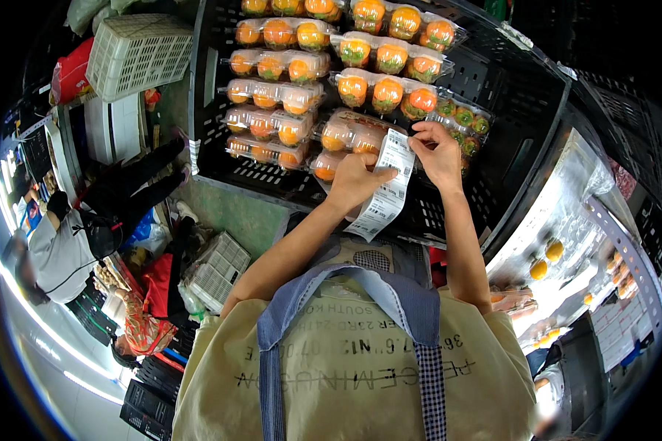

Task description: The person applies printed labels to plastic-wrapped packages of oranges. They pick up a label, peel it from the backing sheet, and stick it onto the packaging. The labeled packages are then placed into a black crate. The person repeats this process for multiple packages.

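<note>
A strip of white printed labels (pixel 386 187) hangs from my left hand (pixel 356 179), whose thumb lies across its face. My right hand (pixel 437 151) pinches with thumb and forefinger at the strip's upper right edge. Under the hands are clear plastic clamshell packs (pixel 331 140) of orange persimmons, partly hidden by the left hand and the strip. Further packs (pixel 389 91) stand in two columns in a large black plastic crate (pixel 287 193). Beside my right hand are packs of smaller fruit with green tops (pixel 466 118).
A white slatted basket (pixel 138 52) stands at the upper left, and another pale crate (pixel 220 270) lies on the green floor (pixel 254 215). Two people (pixel 66 253) are at the left. On the right, a lit, plastic-covered surface (pixel 529 237) bears loose orange fruit (pixel 554 251).
</note>
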Motion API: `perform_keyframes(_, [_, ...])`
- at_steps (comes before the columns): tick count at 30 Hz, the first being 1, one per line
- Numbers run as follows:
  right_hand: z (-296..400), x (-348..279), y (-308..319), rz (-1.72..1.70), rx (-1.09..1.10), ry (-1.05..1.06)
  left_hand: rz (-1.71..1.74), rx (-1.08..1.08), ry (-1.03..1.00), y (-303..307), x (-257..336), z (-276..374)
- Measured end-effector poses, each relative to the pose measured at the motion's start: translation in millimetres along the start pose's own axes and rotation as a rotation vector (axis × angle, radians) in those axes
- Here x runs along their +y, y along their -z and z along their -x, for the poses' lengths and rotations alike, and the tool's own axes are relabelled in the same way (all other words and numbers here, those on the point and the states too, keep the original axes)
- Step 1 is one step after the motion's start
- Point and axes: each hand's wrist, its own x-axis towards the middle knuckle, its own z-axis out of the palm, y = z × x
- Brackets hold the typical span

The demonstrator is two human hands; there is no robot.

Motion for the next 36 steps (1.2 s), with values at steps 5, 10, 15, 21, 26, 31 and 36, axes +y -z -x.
perform_keyframes(5, [-14.0,5.2,1.3,0.122,-0.059,-0.102,0.050,0.029,0.054,-4.6,5.1,3.6])
perform_keyframes(10, [-23.2,12.3,-2.0,0.160,-0.099,-0.106,-0.023,0.049,0.108,-8.6,4.3,2.6])
perform_keyframes(15, [-23.6,3.5,-1.8,0.190,-0.156,-0.139,-0.023,0.049,0.160,-7.2,11.2,4.3])
perform_keyframes(21, [-28.9,9.0,-1.8,0.223,-0.242,-0.178,0.007,0.057,0.172,-9.0,12.3,4.6])
perform_keyframes(26, [-32.9,17.6,-1.8,0.325,-0.201,-0.108,0.081,0.144,0.031,-13.9,7.4,4.3])
perform_keyframes(31, [-29.8,3.4,0.2,0.307,-0.241,-0.164,0.130,0.119,0.095,-11.1,12.1,8.5])
perform_keyframes(36, [-22.5,5.2,-2.2,0.321,-0.238,-0.069,0.151,0.036,0.091,6.0,27.3,29.0])
